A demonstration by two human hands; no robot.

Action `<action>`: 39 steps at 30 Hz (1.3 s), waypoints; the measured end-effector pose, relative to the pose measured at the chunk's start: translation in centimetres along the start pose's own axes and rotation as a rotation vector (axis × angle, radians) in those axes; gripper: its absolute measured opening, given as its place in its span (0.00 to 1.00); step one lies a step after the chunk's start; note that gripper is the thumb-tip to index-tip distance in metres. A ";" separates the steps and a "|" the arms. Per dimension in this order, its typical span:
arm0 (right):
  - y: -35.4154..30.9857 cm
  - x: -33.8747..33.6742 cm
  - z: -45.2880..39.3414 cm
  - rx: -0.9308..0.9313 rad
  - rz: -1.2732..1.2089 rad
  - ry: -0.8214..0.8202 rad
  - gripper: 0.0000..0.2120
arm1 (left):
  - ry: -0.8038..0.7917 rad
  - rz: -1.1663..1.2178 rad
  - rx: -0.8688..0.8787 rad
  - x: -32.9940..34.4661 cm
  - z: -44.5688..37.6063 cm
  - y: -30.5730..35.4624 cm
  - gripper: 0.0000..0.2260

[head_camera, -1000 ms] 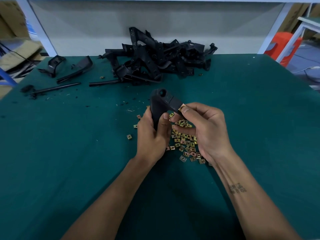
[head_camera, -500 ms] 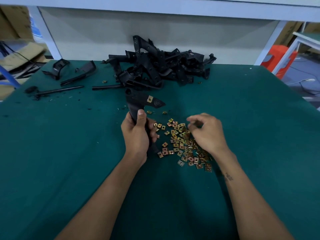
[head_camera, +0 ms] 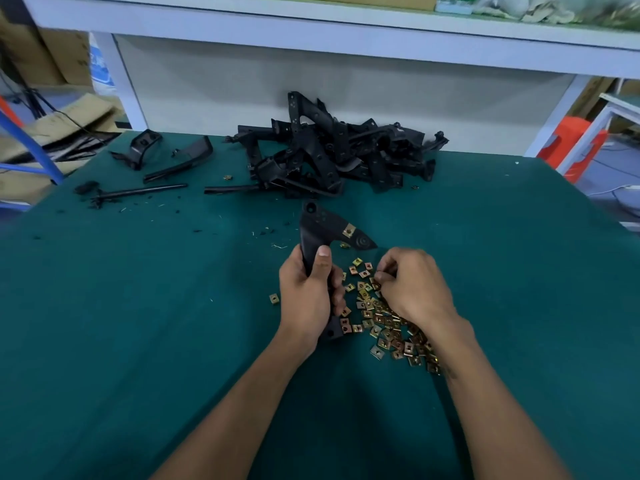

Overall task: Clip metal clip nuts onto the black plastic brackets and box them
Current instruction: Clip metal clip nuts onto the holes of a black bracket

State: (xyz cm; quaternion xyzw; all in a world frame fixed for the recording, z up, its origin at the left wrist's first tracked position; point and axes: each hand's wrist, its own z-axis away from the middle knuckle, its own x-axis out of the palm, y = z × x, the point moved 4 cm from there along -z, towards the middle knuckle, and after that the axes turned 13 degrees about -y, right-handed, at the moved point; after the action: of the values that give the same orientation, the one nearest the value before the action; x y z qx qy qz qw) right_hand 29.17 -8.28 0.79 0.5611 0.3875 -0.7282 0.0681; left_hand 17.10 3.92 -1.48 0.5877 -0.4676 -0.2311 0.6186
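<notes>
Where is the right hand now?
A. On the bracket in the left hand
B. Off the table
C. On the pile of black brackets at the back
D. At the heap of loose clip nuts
D: the right hand is down at the clip nuts, fingers curled among them, apart from the bracket that the left hand grips.

Even, soft overhead light is falling on the green counter (head_camera: pixel 138 341), casting a dim, diffuse shadow between the forearms at its near edge. Wide-angle distortion is bending the shelf (head_camera: pixel 311 29) above, and the far corners are blurring slightly.
</notes>
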 end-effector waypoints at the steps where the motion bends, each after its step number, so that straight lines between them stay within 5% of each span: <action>1: 0.0 0.1 0.0 -0.018 0.009 0.000 0.08 | -0.004 -0.013 0.003 0.1 0.0 0.0 0.11; 5: 0.1 -0.2 0.0 -0.099 -0.038 0.068 0.10 | -0.036 -0.056 0.016 0.4 0.0 0.0 0.11; 11: -0.3 -2.4 1.2 -0.258 -0.847 0.202 0.22 | -0.215 -0.140 0.063 1.2 0.2 0.4 0.10; 17: -0.8 -2.9 2.7 -0.280 -1.188 0.267 0.14 | -0.339 -0.220 0.105 1.9 0.3 0.6 0.13; 22: -2.3 -3.1 3.7 -0.308 -1.334 0.449 0.05 | -0.342 -0.290 0.148 2.3 0.7 0.8 0.11; 30: -3.2 -3.3 4.6 -0.327 -1.470 0.285 0.05 | -0.345 -0.422 0.240 2.8 1.0 1.2 0.09; 39: -3.5 -3.4 5.2 -0.336 -1.434 0.333 0.04 | -0.327 -0.443 0.269 2.6 1.1 1.3 0.12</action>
State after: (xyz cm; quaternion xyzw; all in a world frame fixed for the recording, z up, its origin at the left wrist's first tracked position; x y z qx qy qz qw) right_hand 24.58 -10.34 5.77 0.2561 0.7689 -0.4305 -0.3974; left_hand 17.03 1.41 0.36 0.7070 -0.4480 -0.3877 0.3862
